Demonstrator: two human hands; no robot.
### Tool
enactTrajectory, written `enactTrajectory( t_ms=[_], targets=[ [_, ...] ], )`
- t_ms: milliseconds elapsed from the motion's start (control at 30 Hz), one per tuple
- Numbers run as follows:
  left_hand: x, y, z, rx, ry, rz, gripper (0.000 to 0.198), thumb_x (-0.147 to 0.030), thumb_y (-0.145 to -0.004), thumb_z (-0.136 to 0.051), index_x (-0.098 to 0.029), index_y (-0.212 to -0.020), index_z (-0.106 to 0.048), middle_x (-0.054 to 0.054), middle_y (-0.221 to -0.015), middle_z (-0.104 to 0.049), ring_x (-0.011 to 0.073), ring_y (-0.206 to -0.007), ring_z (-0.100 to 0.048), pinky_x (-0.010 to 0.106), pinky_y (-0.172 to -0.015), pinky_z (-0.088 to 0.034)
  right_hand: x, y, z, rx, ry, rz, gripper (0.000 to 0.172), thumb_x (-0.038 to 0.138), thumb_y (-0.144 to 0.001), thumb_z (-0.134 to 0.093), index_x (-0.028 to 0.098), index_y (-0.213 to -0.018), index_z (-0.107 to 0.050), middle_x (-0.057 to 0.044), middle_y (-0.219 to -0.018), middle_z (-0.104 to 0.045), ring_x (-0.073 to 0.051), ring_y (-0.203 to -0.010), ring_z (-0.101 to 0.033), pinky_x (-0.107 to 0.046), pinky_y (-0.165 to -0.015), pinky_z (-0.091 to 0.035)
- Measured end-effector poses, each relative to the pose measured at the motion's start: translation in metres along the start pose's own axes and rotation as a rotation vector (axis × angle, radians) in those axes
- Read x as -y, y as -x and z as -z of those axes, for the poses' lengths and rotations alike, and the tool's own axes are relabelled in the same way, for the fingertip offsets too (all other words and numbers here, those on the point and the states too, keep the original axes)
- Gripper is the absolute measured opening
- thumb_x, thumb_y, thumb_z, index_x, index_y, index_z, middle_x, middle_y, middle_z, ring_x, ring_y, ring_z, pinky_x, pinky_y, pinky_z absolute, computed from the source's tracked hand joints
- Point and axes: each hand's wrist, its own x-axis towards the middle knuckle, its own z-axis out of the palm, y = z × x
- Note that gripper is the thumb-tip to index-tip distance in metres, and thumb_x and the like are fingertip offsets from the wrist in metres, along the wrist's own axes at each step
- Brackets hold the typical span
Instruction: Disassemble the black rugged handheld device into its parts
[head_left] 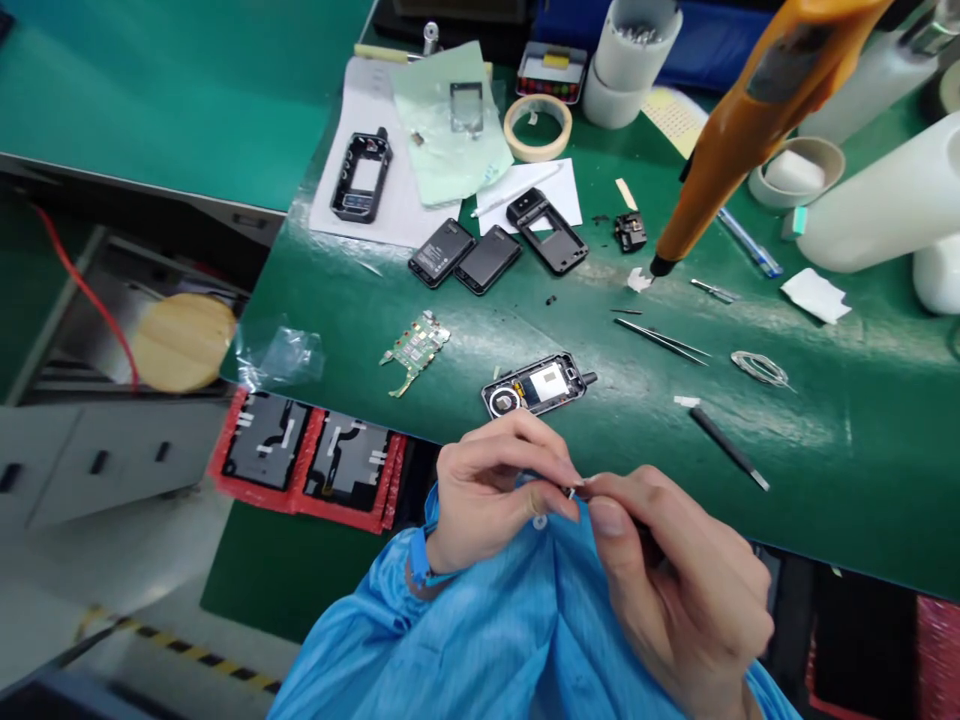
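1. A circuit board (416,350) lies at your left hand (499,485)'s eleven o'clock.
2. That hand's grip pinches a small part (571,492) at the open housing (544,385)'s five o'clock.
3. Your right hand (682,580) is just beside it; I can't tell its grip.
4. Fine fingertip handling seems the step; the next move probably wants steadiness.

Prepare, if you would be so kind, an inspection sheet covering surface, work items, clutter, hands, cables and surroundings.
Surface: green benchtop, glossy.
Work items: small part at the hands, unidentifiable; open handheld-device housing and green circuit board on the bench.
Clutter: masking-tape roll, tweezers.
Hands: left hand pinches the small part; right hand beside it, grip unclear.
Cables: coiled pale wire; red cord or hose off the bench.
Surroundings: orange electric screwdriver above the bench.
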Motion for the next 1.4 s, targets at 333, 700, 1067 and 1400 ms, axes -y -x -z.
enactTrajectory(
  t_ms=[333, 700, 1067, 1400],
  targets=[
    [-0.0003, 0.0004, 0.0016, 0.002, -0.071, -0.070, 0.015, -0.025, -0.086, -0.101, -0.021, -0.096, -0.090, 0.001, -0.085, -0.081, 0.0084, -0.075, -0.076, 0.016, -0.071, -0.064, 0.0017, 0.0001, -0.0029, -0.016, 0.031, 0.008, 0.012, 0.006, -0.114, -0.064, 0.015, -0.112, -0.071, 0.002, -0.087, -0.073, -0.006, -0.068, -0.063, -0.020, -0.063, -0.051],
    [0.0017, 0.0023, 0.0022, 0.013, -0.079, -0.082, 0.015, -0.026, -0.087, -0.100, -0.022, -0.097, -0.090, 0.001, -0.088, -0.082, 0.0084, -0.076, -0.076, 0.017, -0.071, -0.063, 0.0004, -0.0017, -0.0023, -0.022, 0.030, -0.007, 0.015, 0.005, -0.110, -0.067, 0.018, -0.111, -0.072, 0.002, -0.085, -0.076, -0.008, -0.063, -0.065, -0.023, -0.057, -0.052],
    [0.0021, 0.0004, 0.0042, 0.019, -0.080, -0.077, 0.015, -0.027, -0.086, -0.101, -0.022, -0.097, -0.092, 0.002, -0.087, -0.082, 0.0087, -0.075, -0.076, 0.017, -0.071, -0.065, -0.0013, -0.0028, 0.0003, 0.005, 0.020, -0.013, 0.017, 0.003, -0.109, -0.068, 0.019, -0.112, -0.073, 0.001, -0.087, -0.077, -0.009, -0.063, -0.067, -0.024, -0.057, -0.054],
    [0.0012, -0.0029, 0.0053, 0.057, -0.097, -0.066, 0.014, -0.027, -0.088, -0.099, -0.019, -0.089, -0.088, 0.002, -0.085, -0.083, 0.0089, -0.075, -0.077, 0.016, -0.071, -0.065, -0.0047, -0.0023, 0.0017, 0.026, 0.029, -0.011, 0.013, 0.007, -0.108, -0.072, 0.019, -0.110, -0.076, 0.000, -0.083, -0.076, -0.011, -0.059, -0.066, -0.026, -0.057, -0.053]
  ],
)
